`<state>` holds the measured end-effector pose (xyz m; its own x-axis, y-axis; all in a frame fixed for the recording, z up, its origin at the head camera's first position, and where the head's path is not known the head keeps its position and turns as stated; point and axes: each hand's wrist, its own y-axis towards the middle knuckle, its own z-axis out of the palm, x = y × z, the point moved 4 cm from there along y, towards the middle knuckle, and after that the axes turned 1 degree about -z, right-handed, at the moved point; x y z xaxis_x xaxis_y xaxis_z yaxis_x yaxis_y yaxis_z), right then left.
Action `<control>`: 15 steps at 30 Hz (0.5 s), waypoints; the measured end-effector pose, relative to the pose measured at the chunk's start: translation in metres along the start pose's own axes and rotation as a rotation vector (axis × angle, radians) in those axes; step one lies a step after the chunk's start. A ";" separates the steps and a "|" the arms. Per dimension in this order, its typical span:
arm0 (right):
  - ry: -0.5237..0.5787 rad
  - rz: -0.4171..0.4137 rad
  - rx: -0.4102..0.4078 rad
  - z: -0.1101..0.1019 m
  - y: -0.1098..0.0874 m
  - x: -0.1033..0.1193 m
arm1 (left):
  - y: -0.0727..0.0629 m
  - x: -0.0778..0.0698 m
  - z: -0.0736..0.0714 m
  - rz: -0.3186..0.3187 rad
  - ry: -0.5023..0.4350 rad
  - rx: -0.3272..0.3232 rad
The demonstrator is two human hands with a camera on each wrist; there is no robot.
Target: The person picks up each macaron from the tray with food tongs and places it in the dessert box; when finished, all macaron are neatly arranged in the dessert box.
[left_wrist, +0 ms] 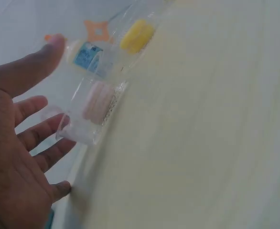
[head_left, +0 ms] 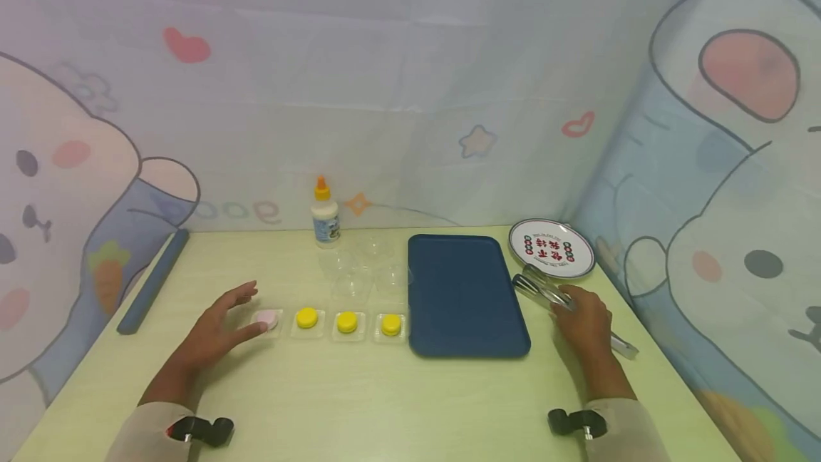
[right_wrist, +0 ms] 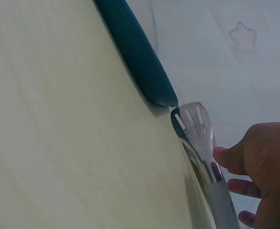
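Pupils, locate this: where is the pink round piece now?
In the head view, the pink round piece sits at the left end of the row of clear cases, beside the left hand and left of the nearest yellow piece.

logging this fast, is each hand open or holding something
Left hand: open, fingers spread.
Right hand: at the tongs; grip cannot be told.

Pale yellowish tabletop point(head_left: 359, 405), cartoon-printed cloth backdrop point(head_left: 385, 77), pink hearts point(head_left: 187, 46), small star point(head_left: 477, 142), soft light

Slotted metal tongs point(right_wrist: 206, 150), boxed pink macaron point(left_wrist: 99, 102)
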<state>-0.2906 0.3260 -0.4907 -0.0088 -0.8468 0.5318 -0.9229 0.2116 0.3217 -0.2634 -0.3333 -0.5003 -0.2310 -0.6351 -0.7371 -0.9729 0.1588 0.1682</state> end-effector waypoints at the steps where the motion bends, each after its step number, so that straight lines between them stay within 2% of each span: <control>1: -0.005 -0.019 -0.015 0.000 0.001 0.003 | 0.000 -0.003 0.000 -0.003 0.000 -0.010; 6: 0.012 -0.106 -0.063 0.002 0.003 0.020 | 0.005 -0.020 0.000 0.003 0.006 -0.033; 11: 0.072 -0.166 -0.043 0.010 0.007 0.036 | 0.015 -0.036 0.003 0.058 0.051 -0.060; 15: 0.089 -0.194 -0.036 0.019 0.010 0.049 | 0.025 -0.048 0.010 0.082 0.067 -0.048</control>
<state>-0.3074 0.2772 -0.4764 0.2032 -0.8270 0.5242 -0.8897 0.0676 0.4514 -0.2765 -0.2909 -0.4671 -0.3082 -0.6707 -0.6747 -0.9498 0.1767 0.2583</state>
